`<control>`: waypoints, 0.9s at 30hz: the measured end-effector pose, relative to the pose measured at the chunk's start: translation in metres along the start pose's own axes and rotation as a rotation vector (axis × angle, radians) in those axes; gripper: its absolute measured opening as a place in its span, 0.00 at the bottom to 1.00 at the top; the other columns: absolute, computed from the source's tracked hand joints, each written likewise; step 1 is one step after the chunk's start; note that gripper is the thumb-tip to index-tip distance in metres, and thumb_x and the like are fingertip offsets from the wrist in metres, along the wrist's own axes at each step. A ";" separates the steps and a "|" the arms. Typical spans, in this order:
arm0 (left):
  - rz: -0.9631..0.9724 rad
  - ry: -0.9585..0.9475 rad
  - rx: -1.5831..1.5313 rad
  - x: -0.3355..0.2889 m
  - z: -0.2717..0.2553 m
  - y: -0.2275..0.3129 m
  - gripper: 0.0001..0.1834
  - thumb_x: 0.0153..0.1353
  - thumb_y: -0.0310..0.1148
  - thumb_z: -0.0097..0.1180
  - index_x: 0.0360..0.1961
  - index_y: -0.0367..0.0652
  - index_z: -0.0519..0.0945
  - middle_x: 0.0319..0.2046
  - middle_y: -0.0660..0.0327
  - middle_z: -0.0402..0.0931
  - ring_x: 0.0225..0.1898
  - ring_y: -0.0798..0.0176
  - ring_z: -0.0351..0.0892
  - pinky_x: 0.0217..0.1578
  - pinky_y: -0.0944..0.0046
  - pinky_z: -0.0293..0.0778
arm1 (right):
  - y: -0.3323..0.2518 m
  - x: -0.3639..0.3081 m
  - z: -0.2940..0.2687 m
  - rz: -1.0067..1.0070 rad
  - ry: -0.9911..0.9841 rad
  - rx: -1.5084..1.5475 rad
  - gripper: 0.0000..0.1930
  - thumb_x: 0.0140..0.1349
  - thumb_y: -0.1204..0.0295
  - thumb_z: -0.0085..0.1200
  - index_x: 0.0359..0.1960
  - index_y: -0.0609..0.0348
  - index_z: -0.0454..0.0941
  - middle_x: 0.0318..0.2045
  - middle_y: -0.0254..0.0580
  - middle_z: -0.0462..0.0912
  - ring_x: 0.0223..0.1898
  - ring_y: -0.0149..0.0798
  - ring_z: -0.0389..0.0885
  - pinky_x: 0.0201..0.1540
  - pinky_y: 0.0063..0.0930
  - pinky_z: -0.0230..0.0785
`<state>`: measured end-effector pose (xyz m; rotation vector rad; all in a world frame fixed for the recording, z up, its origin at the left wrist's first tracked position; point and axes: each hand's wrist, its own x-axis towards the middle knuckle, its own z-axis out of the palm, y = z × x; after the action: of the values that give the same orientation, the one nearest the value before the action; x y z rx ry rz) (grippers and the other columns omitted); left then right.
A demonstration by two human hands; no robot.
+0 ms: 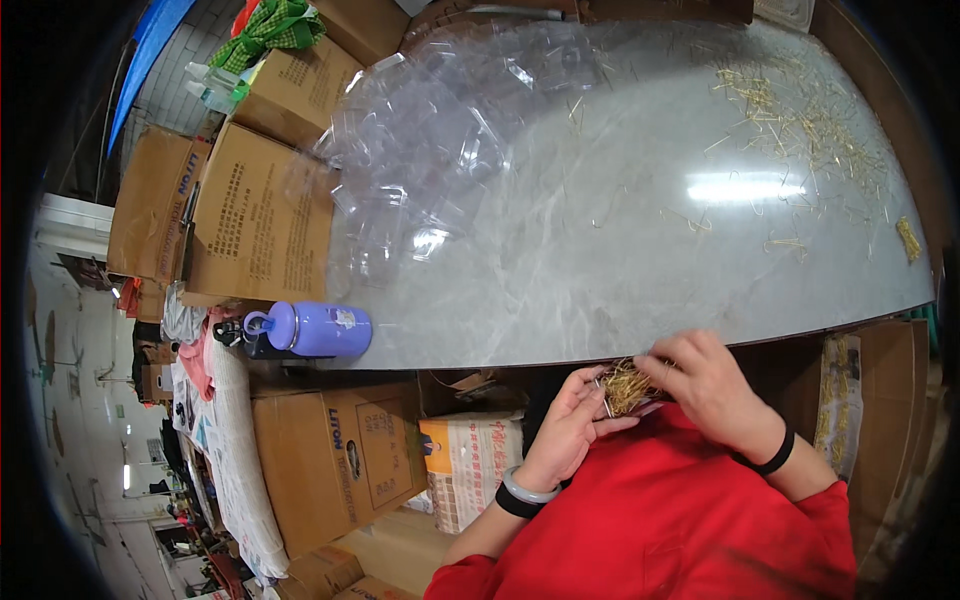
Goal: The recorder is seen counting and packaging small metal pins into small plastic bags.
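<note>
In the head view, the left hand (570, 420) holds a bunch of thin gold wires (628, 390), with the fingers and thumb curled around its side. The bunch is just past the near edge of the tabletop (560, 280), in front of a red shirt (690, 510). The right hand (705, 388) is at the other side of the bunch, with bent fingers at the wires. It is a bit blurry, so I cannot tell if those fingers pinch a wire or only touch it. A gray bracelet (530, 488) is on the left wrist, and a black band (778, 453) is on the right wrist. Lots of loose gold wires (800, 130) lie on the far right part of the tabletop, some bent like hooks. A small gold bundle (908, 240) lies near the right edge. A big heap of clear plastic pieces (430, 140) covers the far left part. A purple bottle (345, 331) is at the near left corner, close to a brown cardboard box (262, 215).
</note>
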<state>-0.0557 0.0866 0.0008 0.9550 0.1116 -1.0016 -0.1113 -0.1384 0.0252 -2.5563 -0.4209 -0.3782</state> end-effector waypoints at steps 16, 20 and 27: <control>0.344 0.006 0.617 0.037 0.040 0.045 0.22 0.77 0.28 0.43 0.69 0.32 0.63 0.56 0.50 0.73 0.49 0.60 0.80 0.39 0.63 0.83 | 0.010 0.029 -0.004 0.083 0.342 -0.112 0.21 0.50 0.81 0.59 0.50 0.58 0.81 0.45 0.41 0.80 0.47 0.49 0.76 0.50 0.40 0.73; 0.793 0.277 1.485 0.058 0.042 0.035 0.27 0.74 0.36 0.50 0.67 0.29 0.65 0.57 0.43 0.70 0.51 0.48 0.76 0.46 0.53 0.74 | 0.027 0.026 0.003 0.104 0.348 -0.119 0.23 0.51 0.83 0.56 0.52 0.59 0.79 0.48 0.43 0.80 0.49 0.49 0.77 0.52 0.42 0.73; 1.050 0.063 1.595 0.074 0.042 0.033 0.33 0.73 0.43 0.51 0.69 0.30 0.63 0.67 0.41 0.61 0.70 0.35 0.59 0.70 0.42 0.56 | 0.028 0.015 -0.004 0.163 0.434 0.036 0.23 0.58 0.84 0.56 0.58 0.61 0.76 0.53 0.50 0.78 0.53 0.54 0.76 0.57 0.45 0.71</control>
<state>-0.0023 0.0130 0.0114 2.1074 -1.1956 0.1429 -0.0881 -0.1599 0.0210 -2.3620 -0.0571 -0.8303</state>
